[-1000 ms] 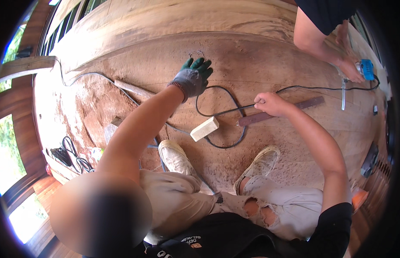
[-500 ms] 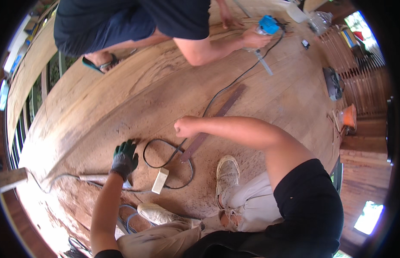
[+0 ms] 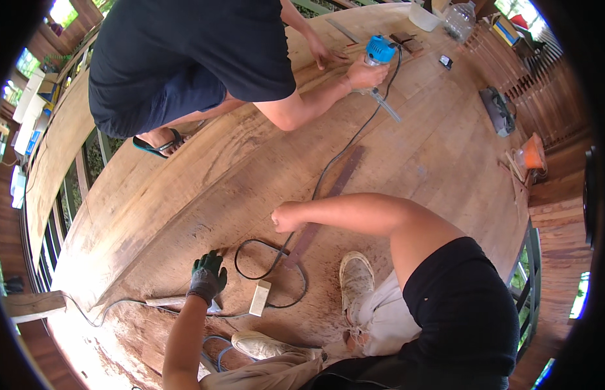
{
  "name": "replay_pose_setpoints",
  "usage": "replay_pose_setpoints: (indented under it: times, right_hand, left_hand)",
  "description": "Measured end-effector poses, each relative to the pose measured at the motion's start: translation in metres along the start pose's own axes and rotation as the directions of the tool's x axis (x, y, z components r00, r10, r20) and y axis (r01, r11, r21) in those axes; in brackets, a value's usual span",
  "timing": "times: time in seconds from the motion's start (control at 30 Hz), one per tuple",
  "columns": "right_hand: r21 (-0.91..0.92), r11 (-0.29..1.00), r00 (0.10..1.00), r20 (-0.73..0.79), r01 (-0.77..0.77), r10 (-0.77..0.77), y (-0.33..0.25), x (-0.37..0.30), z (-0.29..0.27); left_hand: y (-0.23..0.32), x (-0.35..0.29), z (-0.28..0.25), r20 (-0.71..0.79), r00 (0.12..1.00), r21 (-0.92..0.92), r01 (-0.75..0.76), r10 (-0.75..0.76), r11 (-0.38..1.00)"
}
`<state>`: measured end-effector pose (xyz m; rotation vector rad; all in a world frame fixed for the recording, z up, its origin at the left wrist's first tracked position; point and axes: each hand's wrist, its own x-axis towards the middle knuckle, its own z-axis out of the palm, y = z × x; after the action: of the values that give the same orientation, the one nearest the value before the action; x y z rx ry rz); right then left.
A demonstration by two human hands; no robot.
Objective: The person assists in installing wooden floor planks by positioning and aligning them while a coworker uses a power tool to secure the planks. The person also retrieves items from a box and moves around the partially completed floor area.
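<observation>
Well inside platform edge point(image 3: 74, 250), left hand point(image 3: 208, 275)

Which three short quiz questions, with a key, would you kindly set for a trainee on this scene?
1. Which of the camera wearer's hands is gloved?

2. True or false: a co-worker's hand is on the blue power tool.

3. Which of these lies nearest to the loop in the black cord?
a) the clear plastic bottle
b) the cream block
c) the orange object

Key: 1. The left hand; the right hand is bare. 2. True. 3. b.
</observation>
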<state>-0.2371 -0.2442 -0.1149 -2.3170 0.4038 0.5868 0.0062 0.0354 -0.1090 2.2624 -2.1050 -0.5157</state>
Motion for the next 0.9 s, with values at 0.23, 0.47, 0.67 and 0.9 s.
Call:
replay_pose_setpoints:
  times: [0.23, 0.47, 0.67, 0.9]
  right_hand:
    - [-0.040, 0.999, 1.000, 0.022, 0.003, -0.002, 0.006, 0.002, 0.002]
    - [-0.008, 0.999, 1.000, 0.000, -0.032, 0.032, 0.003, -0.003, -0.003]
    - [-0.015, 1.000, 1.000, 0.003, -0.025, 0.025, 0.002, -0.005, -0.002]
    - [-0.003, 0.999, 0.999, 0.003, -0.035, 0.035, 0.005, -0.008, -0.002]
  left_hand:
    - [0.005, 0.001, -0.004, 0.056, 0.998, -0.017, 0.020, -0.019, 1.000]
    - [0.003, 0.001, -0.001, 0.008, 1.000, -0.011, -0.018, 0.018, 1.000]
    - [0.003, 0.001, 0.000, 0.044, 0.999, -0.016, 0.002, -0.001, 1.000]
    - [0.003, -0.001, -0.002, 0.010, 1.000, -0.073, -0.016, 0.017, 0.997]
